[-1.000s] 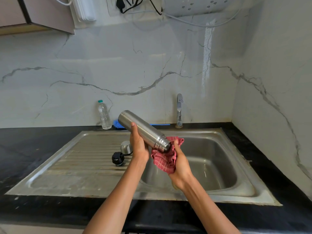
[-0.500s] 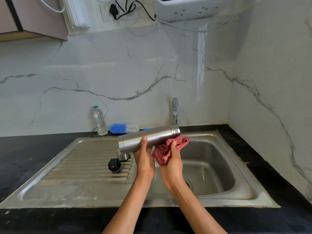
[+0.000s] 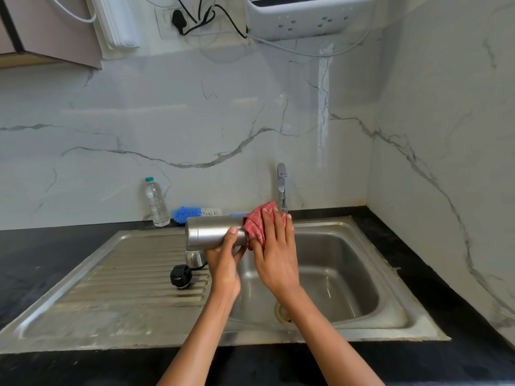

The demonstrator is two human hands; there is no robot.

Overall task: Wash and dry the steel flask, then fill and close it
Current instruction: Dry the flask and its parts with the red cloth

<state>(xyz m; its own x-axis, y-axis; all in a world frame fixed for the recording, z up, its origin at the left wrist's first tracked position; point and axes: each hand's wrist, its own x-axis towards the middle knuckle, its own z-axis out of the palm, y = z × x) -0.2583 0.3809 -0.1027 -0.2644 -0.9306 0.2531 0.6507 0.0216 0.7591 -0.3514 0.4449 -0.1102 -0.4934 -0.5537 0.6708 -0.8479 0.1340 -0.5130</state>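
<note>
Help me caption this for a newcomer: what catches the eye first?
The steel flask held level over the sink, left hand gripping it while the right hand wraps a red cloth round its end. Its black cap lies on the drainboard.

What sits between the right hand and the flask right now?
In the head view, the red checked cloth lies between the right hand and the steel flask, wrapped over the flask's right end; the left hand holds the body bare.
</note>
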